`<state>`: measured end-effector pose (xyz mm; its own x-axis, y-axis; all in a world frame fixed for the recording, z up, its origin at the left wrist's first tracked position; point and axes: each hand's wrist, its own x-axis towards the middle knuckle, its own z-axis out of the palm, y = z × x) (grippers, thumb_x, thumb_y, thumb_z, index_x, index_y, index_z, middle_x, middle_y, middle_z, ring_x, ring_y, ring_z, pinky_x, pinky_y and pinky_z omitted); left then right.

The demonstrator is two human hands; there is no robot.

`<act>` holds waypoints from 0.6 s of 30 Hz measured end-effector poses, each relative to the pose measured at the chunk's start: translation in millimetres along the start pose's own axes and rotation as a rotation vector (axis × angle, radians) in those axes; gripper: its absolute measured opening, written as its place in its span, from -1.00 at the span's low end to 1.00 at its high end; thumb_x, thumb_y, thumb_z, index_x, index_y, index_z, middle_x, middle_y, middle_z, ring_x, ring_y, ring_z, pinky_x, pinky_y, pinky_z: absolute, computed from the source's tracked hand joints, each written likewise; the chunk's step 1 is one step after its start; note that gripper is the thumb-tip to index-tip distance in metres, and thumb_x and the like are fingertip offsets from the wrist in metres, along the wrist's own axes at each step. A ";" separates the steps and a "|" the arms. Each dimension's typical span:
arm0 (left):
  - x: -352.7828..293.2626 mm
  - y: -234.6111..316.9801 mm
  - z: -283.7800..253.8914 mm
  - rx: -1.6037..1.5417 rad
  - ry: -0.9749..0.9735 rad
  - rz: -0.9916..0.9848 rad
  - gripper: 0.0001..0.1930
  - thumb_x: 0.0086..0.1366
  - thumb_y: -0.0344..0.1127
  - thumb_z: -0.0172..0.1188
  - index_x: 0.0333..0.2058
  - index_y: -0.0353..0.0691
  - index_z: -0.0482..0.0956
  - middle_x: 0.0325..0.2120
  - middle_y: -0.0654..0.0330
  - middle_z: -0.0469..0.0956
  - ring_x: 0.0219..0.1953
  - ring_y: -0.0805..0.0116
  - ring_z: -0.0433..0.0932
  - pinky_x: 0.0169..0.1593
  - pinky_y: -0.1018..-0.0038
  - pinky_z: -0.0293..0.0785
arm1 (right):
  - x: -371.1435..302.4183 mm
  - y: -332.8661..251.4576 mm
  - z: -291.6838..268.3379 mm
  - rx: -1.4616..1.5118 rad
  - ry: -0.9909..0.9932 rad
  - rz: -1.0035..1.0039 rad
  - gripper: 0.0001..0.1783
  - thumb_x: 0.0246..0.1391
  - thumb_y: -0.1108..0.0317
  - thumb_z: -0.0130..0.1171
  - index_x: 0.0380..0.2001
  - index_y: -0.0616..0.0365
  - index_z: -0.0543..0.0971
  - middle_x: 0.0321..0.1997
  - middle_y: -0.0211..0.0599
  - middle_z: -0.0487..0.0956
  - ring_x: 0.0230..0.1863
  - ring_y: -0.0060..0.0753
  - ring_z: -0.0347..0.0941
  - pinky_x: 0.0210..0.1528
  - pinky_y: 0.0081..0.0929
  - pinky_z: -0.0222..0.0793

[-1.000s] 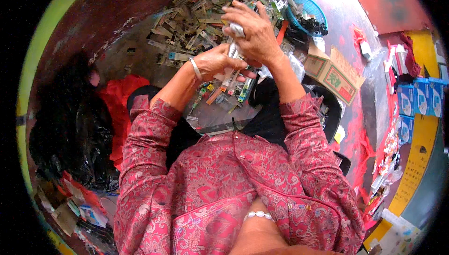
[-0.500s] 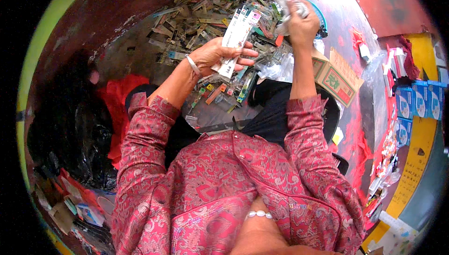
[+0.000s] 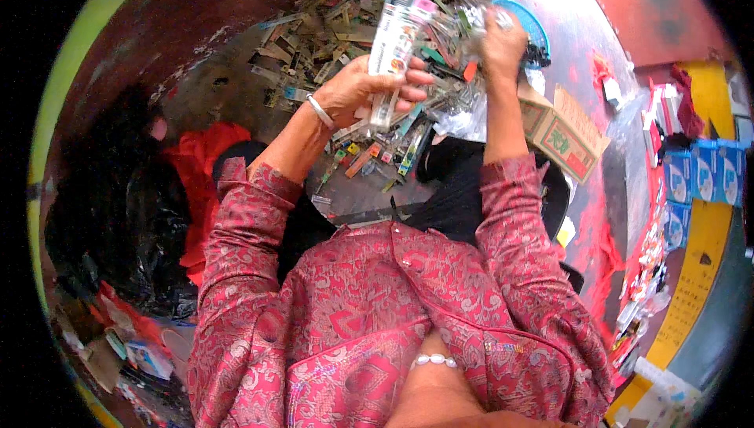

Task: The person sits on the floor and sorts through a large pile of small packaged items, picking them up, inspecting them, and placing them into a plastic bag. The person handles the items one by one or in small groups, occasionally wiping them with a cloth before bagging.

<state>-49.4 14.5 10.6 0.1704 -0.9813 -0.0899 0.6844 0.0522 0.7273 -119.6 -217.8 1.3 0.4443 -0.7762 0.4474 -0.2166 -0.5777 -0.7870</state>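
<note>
My left hand [image 3: 351, 92] is closed around a few long, narrow, clear packs [image 3: 393, 43] with white printed faces, held upright and fanned slightly. Its thumb lies across their front, and the other fingers show behind them. Off to the right, my right hand [image 3: 504, 53] is closed on a crumpled whitish cloth [image 3: 477, 21], which is smeared by motion. It hovers beside a blue round basket [image 3: 532, 21]. Beneath and beyond both hands spreads a large heap of similar slim packs [image 3: 338, 35] on the floor, with mixed colours on their cards.
An open cardboard box [image 3: 569, 139] stands right of my right forearm, and crumpled clear plastic [image 3: 465, 123] lies between my knees. Black plastic bags [image 3: 118, 216] and red cloth [image 3: 206, 153] are at the left. Blue boxes [image 3: 704, 173] stand at the far right.
My left hand has raised the packs slightly and tilted them so their printed fronts show more. My right hand has shifted a little downward with the cloth, uncovering more of the blue basket.
</note>
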 end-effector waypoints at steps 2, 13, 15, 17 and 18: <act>6.8 -4.7 -11.2 -0.108 0.120 0.172 -0.58 0.09 -0.37 0.06 -0.07 -0.37 0.21 -0.12 0.00 0.35 -0.15 0.31 0.43 -0.10 0.43 0.42 | -8.9 -6.0 -2.4 0.313 -0.151 0.363 -0.85 -0.13 0.35 0.11 -0.48 0.21 0.51 -0.51 -0.30 0.51 -0.55 -0.44 0.40 -0.49 -0.51 0.31; 22.9 -9.4 -26.6 -0.199 0.386 0.220 -0.74 0.21 -0.21 -0.08 -0.15 -0.13 0.25 -0.19 0.13 0.38 -0.23 0.33 0.42 -0.16 0.40 0.39 | -82.6 -77.3 15.0 0.536 -0.931 0.600 -0.67 -0.17 0.21 0.19 -0.40 0.26 0.49 -0.49 -0.39 0.50 -0.53 -0.61 0.36 -0.45 -0.63 0.27; 21.4 -11.4 -25.8 -0.117 0.397 0.171 -0.72 0.21 -0.15 -0.09 -0.13 -0.09 0.24 -0.14 0.14 0.34 -0.19 0.35 0.39 -0.15 0.41 0.37 | -85.9 -81.4 17.0 0.312 -1.003 0.437 -0.68 -0.23 0.23 0.20 -0.43 0.25 0.49 -0.50 -0.38 0.50 -0.52 -0.60 0.36 -0.44 -0.63 0.27; 21.8 -12.5 -24.1 -0.005 0.410 0.125 -0.71 0.22 -0.12 -0.11 -0.13 -0.08 0.23 -0.13 0.15 0.34 -0.16 0.36 0.38 -0.14 0.41 0.35 | -89.0 -79.2 20.8 0.283 -1.007 0.400 -0.76 -0.26 0.29 0.19 -0.50 0.22 0.48 -0.59 -0.48 0.42 -0.61 -0.68 0.25 -0.60 -0.67 0.14; 20.4 -8.1 -13.0 0.053 0.456 0.057 -0.62 0.22 -0.02 -0.16 -0.07 -0.09 0.24 -0.11 0.18 0.32 -0.13 0.40 0.34 -0.12 0.41 0.30 | -84.2 -78.9 19.0 0.255 -1.039 0.397 -0.76 -0.26 0.30 0.19 -0.50 0.22 0.48 -0.58 -0.48 0.43 -0.60 -0.68 0.25 -0.60 -0.67 0.14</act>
<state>-42.2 -3.5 -6.0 0.5089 -0.7949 -0.3303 0.6296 0.0821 0.7726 -123.4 -102.0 17.7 0.9143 -0.2393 -0.3269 -0.3723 -0.1782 -0.9109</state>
